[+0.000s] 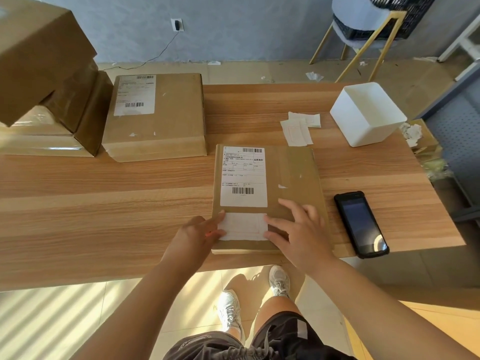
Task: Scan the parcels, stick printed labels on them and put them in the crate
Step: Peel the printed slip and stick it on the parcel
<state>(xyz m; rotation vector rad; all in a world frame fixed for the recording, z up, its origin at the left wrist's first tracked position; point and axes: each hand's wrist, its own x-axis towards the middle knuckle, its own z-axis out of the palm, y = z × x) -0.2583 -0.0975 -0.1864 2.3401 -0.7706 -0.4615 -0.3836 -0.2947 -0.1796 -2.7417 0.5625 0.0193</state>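
A flat brown parcel (291, 172) lies at the table's near edge, with a printed shipping label (243, 176) on its upper left. A second, pale label (242, 226) lies on the parcel's near part. My left hand (200, 233) presses its left edge with straight fingers. My right hand (298, 229) lies flat on the parcel, fingers touching the label's right edge. A black handheld scanner (361, 224) lies on the table just right of the parcel. A black crate (381, 24) sits on a chair at the far right.
A larger labelled box (176, 115) lies at the back left beside a stack of brown boxes (46, 81). Loose label sheets (298, 128) and a white bin (366, 115) sit at the back right of the wooden table (104, 203).
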